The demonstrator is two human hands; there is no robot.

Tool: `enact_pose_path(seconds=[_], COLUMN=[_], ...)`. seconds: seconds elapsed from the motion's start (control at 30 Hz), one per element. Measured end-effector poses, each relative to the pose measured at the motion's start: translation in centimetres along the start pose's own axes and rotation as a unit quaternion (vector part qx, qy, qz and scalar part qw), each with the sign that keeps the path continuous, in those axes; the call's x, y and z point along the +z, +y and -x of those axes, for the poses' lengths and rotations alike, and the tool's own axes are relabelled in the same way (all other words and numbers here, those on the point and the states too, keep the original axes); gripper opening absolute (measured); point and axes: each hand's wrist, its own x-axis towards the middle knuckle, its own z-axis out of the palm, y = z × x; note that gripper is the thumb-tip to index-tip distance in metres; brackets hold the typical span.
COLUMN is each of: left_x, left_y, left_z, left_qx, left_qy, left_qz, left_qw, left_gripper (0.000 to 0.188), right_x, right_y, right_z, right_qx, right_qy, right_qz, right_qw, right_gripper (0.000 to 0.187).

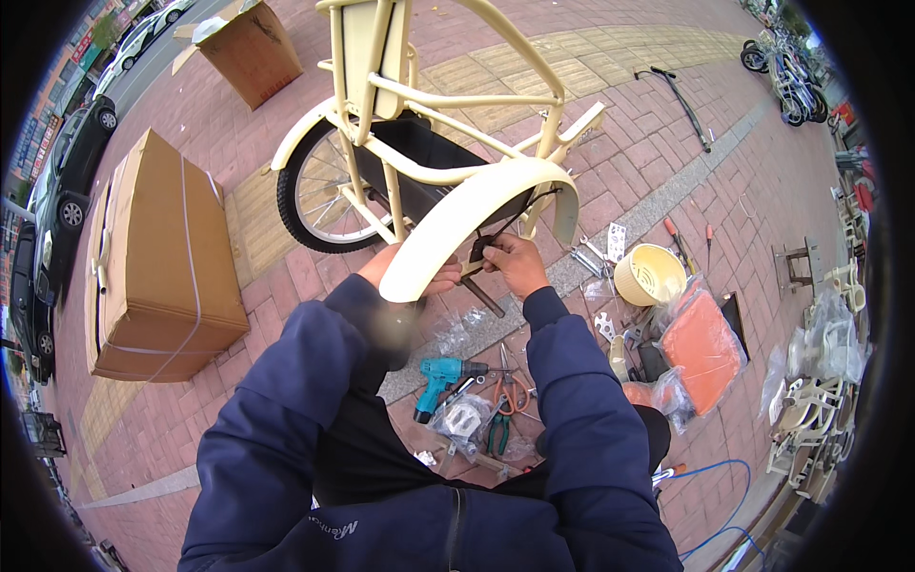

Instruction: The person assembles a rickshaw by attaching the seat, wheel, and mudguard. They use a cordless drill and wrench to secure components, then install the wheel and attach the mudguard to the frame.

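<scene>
A cream cycle frame point(448, 175) with a black-tyred wheel point(303, 205) stands before me. Its curved cream mudguard point(457, 214) arches toward me and covers part of my left hand point(442, 278). That hand's fingers come out beyond the mudguard's near end, curled round it from behind. On the mudguard's right side, my right hand point(516, 265) pinches a small black part point(482, 249), thumb and fingers together. A short dark tube point(484, 297) slants down just below both hands. A black bin-like body point(419, 153) sits inside the frame.
Between my legs lie a teal cordless drill point(438, 383), orange-handled pliers point(511, 393) and bagged parts. A cream basket point(650, 275), spanners and an orange seat-like panel point(703, 348) are at right. Left stands a large cardboard box point(167, 262); a floor pump point(677, 105) lies far right.
</scene>
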Motion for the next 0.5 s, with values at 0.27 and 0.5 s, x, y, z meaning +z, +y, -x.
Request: enact_pose_path(seconds=[0.27, 0.5], left_x=[-0.7, 1.3], left_y=[-1.3, -3.7], left_z=[-0.9, -2.5], left_qx=[0.039, 0.071], left_qy=[0.032, 0.186], left_qz=[0.013, -0.19], left_qw=[0.999, 0.961], left_gripper=[0.034, 0.016], right_x=[0.1, 0.0], right_y=[-0.1, -0.2], right_z=[0.1, 0.2], right_qx=[0.006, 0.013], right_qy=[0.006, 0.001], right_qz=[-0.001, 0.035], right_qw=[1.0, 0.999], right_gripper=[0.016, 0.014])
